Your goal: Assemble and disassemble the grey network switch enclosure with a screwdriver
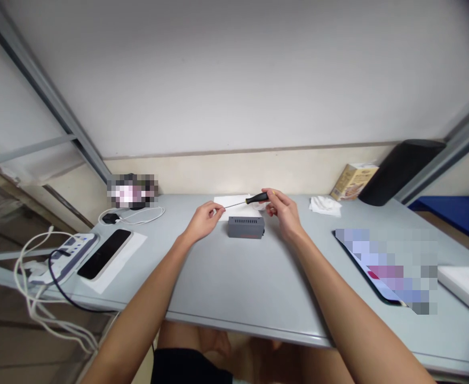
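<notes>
A screwdriver (pixel 257 198) with a black handle and a thin metal shaft is held nearly level above the desk. My right hand (pixel 283 212) grips the end of its handle. At the tip of the shaft, my left hand (pixel 206 218) is closed in a pinch; whether a small part sits between those fingers cannot be made out. Just below the screwdriver, between both hands, a dark grey box (pixel 246 228) with a row of vent slots rests on the desk. Behind it lies a white sheet of paper (pixel 234 206), partly hidden by the screwdriver and the box.
On the left are a power strip (pixel 64 261) with tangled cables and a phone (pixel 105 254) on paper. To the right lie a crumpled tissue (pixel 325 205), a yellow carton (pixel 353 181), a black cylinder (pixel 402 170), a tablet (pixel 378 266) and a white box (pixel 468 288).
</notes>
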